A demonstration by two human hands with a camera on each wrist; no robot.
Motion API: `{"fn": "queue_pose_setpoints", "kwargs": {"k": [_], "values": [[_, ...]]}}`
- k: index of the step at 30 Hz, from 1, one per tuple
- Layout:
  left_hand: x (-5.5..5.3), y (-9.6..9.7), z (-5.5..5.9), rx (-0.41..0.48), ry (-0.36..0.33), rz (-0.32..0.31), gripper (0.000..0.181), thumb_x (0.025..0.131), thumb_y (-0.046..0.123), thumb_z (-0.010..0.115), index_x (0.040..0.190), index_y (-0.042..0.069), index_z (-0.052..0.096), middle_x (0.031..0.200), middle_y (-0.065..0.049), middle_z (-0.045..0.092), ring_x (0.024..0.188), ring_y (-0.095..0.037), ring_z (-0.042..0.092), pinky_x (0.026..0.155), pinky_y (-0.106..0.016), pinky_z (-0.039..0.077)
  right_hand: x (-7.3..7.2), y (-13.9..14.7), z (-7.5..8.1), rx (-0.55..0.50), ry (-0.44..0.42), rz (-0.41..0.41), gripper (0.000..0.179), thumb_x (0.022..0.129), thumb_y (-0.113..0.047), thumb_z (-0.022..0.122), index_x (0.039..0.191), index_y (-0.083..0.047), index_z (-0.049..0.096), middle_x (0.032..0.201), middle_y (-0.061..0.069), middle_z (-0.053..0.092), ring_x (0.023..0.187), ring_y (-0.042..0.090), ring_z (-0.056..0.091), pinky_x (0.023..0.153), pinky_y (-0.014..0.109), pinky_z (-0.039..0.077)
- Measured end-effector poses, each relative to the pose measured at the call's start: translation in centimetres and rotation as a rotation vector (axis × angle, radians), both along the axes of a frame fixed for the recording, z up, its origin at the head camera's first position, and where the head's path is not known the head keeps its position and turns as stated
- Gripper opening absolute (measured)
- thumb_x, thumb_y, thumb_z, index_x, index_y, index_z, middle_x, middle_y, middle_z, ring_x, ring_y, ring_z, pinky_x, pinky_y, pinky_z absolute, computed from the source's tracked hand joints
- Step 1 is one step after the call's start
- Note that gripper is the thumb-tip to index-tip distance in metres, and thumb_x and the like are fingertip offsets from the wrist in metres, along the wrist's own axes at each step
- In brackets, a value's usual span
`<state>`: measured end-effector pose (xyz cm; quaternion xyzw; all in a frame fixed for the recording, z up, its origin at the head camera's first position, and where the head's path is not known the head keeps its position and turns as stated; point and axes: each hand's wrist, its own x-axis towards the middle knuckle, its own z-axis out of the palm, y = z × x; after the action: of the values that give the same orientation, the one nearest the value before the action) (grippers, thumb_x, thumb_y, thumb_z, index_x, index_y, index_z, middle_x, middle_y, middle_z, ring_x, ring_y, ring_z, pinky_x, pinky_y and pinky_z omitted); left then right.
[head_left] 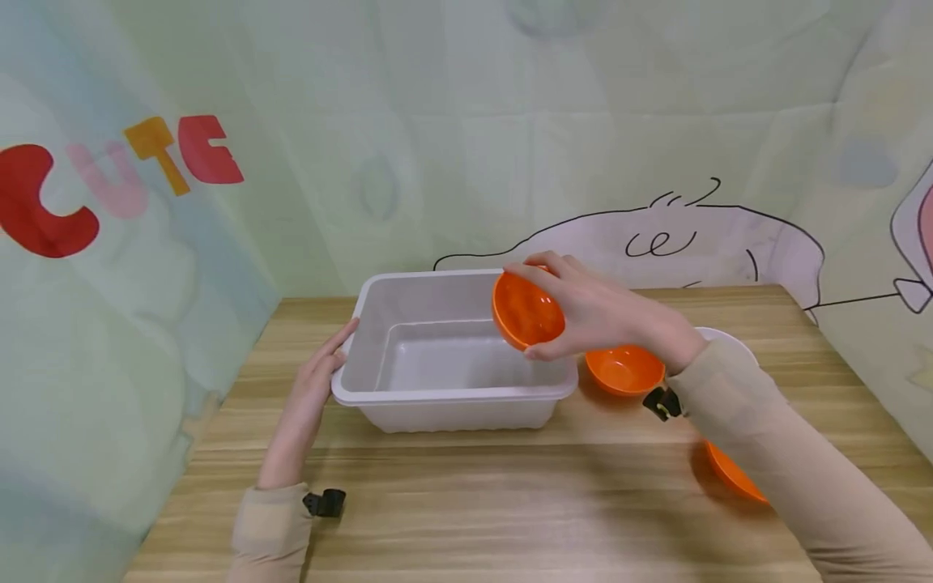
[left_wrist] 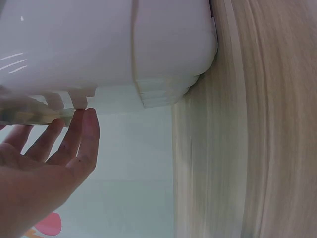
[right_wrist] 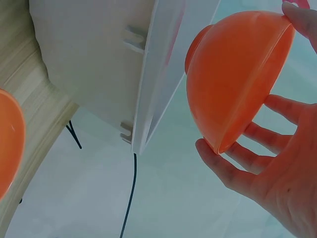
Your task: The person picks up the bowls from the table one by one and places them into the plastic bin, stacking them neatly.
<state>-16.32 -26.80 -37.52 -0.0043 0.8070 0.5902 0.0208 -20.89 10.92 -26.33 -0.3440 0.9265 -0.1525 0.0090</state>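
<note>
My right hand (head_left: 594,312) holds an orange bowl (head_left: 523,314) by its rim, thumb on one side and fingers on the other. The bowl is tilted, held over the right part of a light grey plastic basin (head_left: 455,414). In the right wrist view the bowl's (right_wrist: 233,74) rounded outside and foot ring show, with fingertips at the rim. At the basin's left side rests my left hand (head_left: 312,397), its fingers lightly bent. The left wrist view has those fingertips (left_wrist: 89,121) against the underside of the basin's rim.
A second orange bowl (head_left: 623,372) stands on the wooden table (head_left: 466,502), just right of the basin. Farther right, my sleeve partly covers another orange bowl (head_left: 738,476) and a white rounded object (head_left: 732,342). A printed cloth (head_left: 408,162) hangs behind the table.
</note>
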Motion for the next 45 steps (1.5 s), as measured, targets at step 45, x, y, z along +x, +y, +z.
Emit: {"fn": "queue_pose_setpoints", "kwargs": {"k": [45], "values": [[-0.1,0.1,-0.5,0.006,0.019,0.028,0.047,0.101,0.028,0.032,0.146,0.041,0.035,0.158,0.011,0.026,0.126,-0.010,0.037,0.089,-0.023,0.039,-3.1,-5.2,0.9,0.140,-0.045,0.087,0.093,0.072,-0.056,0.071,0.149,-0.031,0.027,0.141,0.001,0.037,0.122,0.024,0.040,0.093,0.038,0.046]]}}
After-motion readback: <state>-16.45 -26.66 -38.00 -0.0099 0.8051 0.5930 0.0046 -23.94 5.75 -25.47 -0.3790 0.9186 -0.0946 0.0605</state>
